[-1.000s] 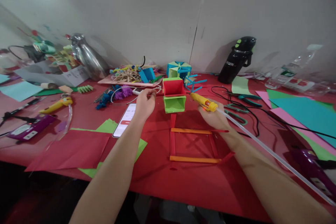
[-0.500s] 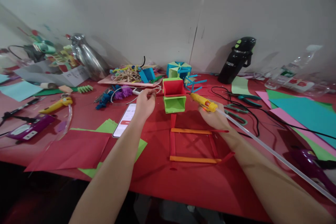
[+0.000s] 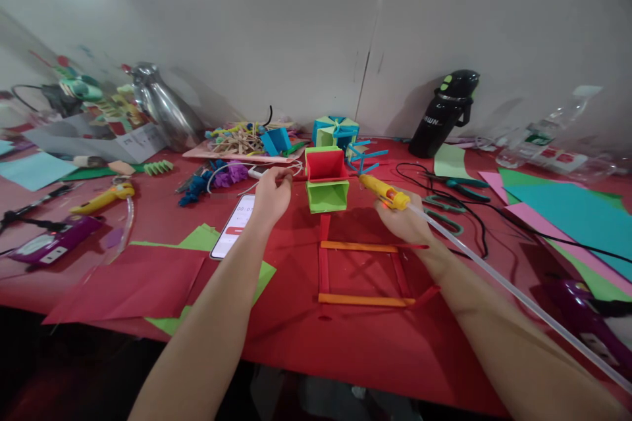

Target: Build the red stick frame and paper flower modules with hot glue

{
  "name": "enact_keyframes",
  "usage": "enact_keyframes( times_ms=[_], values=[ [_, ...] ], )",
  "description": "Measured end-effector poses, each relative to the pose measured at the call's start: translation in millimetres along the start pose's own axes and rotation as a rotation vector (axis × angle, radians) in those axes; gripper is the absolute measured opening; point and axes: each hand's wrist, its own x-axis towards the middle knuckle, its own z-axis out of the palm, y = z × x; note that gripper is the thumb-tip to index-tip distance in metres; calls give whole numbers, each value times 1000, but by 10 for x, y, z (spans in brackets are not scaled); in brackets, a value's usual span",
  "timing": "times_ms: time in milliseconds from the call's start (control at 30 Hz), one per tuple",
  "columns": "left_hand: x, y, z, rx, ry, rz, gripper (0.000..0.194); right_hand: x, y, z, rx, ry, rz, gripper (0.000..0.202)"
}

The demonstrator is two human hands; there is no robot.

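My left hand (image 3: 275, 192) is closed in a pinch at the left of a small folded paper box, seemingly on a thin dark red strip (image 3: 299, 178) that reaches the box. Its upper part is a red compartment (image 3: 326, 164), with a green compartment (image 3: 328, 197) below. In my right hand (image 3: 407, 220) is a yellow hot glue gun (image 3: 384, 192), its nozzle pointing left, just right of the box. A long clear glue stick (image 3: 494, 270) runs from its back. Nearer me lies a frame of orange strips (image 3: 366, 300) and red strips (image 3: 324, 270).
A phone (image 3: 232, 230) lies by my left forearm, near red paper (image 3: 143, 283). Behind the box stands a blue and green paper piece (image 3: 328, 131). At right are scissors (image 3: 444, 207), a black cable (image 3: 486, 230), a black bottle (image 3: 444, 112) and coloured sheets (image 3: 567, 210).
Both hands, the box and the glue gun hold nearly the same places. The whole view has shifted very slightly.
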Motion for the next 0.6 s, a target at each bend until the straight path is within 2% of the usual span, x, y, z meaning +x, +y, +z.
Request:
enact_keyframes(
  times_ms=[267, 467, 600],
  values=[
    [36, -76, -6, -41, -2, 4, 21, 17, 111, -62, 9, 50, 80, 13],
    [102, -194, -72, -89, -62, 31, 18, 51, 140, -143, 159, 70, 185, 19],
    [55, -107, -79, -184, -123, 3, 16, 120, 187, -267, 289, 127, 279, 22]
  ],
)
